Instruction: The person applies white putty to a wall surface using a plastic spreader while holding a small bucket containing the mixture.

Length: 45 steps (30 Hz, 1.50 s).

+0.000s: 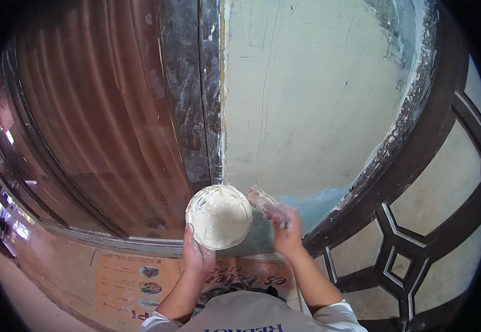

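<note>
My left hand (198,253) grips a round tub (187,220) from its lower left side, fingers wrapped under it. Thick cream-white paste (221,217) fills the tub and smears its rim. To the right of the tub, my right hand (287,228) is closed around a flat, paste-smeared tool (262,201). I cannot tell whether it is a brush or a scraper. The tool's end points up and left, close to the tub's right rim. Behind both hands stands a pale cream-green panel (301,105) with scratches and a bluish patch along its bottom.
A dark, paint-flecked post (188,88) borders the panel on the left, beside a window (94,133) with brown curtains behind it. On the right is a dark frame with pale inset panels (356,249). An orange printed banner (120,282) lies below on the floor.
</note>
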Motion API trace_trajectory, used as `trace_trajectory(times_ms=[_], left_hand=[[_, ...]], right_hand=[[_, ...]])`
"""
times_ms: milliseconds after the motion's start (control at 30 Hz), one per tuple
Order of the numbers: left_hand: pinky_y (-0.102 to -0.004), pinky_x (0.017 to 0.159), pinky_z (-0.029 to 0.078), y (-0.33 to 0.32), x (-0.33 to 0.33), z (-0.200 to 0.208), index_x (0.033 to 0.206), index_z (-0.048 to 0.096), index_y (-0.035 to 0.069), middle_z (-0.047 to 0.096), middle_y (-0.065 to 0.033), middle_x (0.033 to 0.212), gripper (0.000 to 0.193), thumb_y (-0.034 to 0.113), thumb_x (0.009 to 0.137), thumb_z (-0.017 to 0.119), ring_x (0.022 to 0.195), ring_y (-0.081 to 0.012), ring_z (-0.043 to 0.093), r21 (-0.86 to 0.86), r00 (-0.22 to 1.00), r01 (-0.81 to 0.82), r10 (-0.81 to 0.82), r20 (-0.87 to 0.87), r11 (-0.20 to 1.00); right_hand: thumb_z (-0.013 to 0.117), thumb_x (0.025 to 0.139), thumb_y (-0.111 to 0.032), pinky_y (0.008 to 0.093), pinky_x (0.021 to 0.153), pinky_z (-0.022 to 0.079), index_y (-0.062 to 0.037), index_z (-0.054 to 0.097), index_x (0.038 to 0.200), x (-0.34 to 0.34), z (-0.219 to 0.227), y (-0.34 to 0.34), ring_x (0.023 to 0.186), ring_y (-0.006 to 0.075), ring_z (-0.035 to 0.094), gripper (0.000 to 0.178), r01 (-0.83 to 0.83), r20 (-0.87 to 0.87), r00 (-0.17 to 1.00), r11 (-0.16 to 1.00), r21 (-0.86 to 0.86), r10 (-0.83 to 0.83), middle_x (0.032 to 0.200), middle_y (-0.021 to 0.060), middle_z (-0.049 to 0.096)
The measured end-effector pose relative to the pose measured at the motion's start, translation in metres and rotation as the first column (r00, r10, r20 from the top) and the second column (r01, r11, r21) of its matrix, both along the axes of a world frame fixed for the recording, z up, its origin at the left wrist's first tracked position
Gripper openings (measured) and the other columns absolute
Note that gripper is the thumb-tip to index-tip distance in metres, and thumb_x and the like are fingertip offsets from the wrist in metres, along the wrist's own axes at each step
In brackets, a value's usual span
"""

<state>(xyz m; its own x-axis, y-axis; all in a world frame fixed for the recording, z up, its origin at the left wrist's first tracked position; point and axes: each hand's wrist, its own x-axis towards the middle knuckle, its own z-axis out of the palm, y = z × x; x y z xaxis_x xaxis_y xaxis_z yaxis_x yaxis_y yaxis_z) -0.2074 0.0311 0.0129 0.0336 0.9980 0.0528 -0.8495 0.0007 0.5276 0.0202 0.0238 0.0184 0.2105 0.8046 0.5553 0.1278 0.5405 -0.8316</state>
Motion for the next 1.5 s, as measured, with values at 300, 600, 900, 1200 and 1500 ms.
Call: trace_trajectory(times_ms=[300,600,900,1200,1500], left_hand=[[-0.0419,0.119,0.033,-0.005,-0.01,-0.008,0.15,0.037,0.004,0.045,-0.0131,0.152,0.05,0.032,0.109,0.032,0.139,-0.0263,0.044,-0.047,0.998,-0.02,0.022,0.054,0.999],[-0.0422,0.119,0.032,-0.012,0.001,-0.004,0.15,0.036,0.002,0.045,-0.0136,0.152,0.051,0.033,0.109,0.032,0.139,-0.027,0.044,-0.004,0.999,0.03,-0.03,-0.025,1.0],[-0.0439,0.119,0.031,-0.016,-0.006,-0.006,0.15,0.035,0.002,0.045,-0.0144,0.152,0.054,0.035,0.108,0.035,0.139,-0.0278,0.044,0.09,0.998,-0.061,0.062,-0.009,0.994],[-0.0437,0.118,0.033,-0.029,0.0,-0.011,0.151,0.035,0.003,0.044,-0.0144,0.152,0.056,0.036,0.106,0.037,0.139,-0.0282,0.045,0.129,0.998,-0.002,0.011,-0.064,0.992],[-0.0436,0.118,0.033,-0.029,0.0,-0.009,0.149,0.036,0.002,0.045,-0.0151,0.151,0.052,0.033,0.107,0.035,0.139,-0.0281,0.044,0.007,1.0,0.004,-0.004,-0.021,1.0]], right_hand=[[0.058,0.101,-0.014,0.031,0.092,0.049,-0.001,0.062,0.121,0.035,0.027,0.003,0.105,0.0146,0.062,0.025,0.125,0.158,0.985,0.929,-0.347,-0.073,0.111,0.0101,0.068],[0.057,0.101,-0.011,0.0325,0.097,0.049,0.0007,0.051,0.135,0.019,0.038,0.026,0.111,0.0167,0.061,0.037,-0.351,-0.505,0.836,0.916,-0.195,0.213,0.124,0.0087,0.063],[0.058,0.098,-0.012,0.0367,0.098,0.053,0.0023,0.052,0.136,0.024,0.001,0.021,0.115,0.0228,0.063,0.041,-0.63,-0.694,0.668,0.7,-0.337,0.268,0.129,0.0135,0.063],[0.053,0.1,-0.013,0.0354,0.084,0.057,-0.0028,0.056,0.13,0.01,-0.015,0.033,0.102,0.0194,0.067,0.031,-0.438,-0.648,0.758,0.799,-0.413,0.08,0.119,0.0097,0.066],[0.052,0.1,-0.01,0.0351,0.096,0.053,-0.0009,0.05,0.135,0.032,0.017,0.02,0.114,0.0213,0.063,0.037,-0.247,-0.689,0.725,0.934,-0.257,0.002,0.125,0.0109,0.063]])
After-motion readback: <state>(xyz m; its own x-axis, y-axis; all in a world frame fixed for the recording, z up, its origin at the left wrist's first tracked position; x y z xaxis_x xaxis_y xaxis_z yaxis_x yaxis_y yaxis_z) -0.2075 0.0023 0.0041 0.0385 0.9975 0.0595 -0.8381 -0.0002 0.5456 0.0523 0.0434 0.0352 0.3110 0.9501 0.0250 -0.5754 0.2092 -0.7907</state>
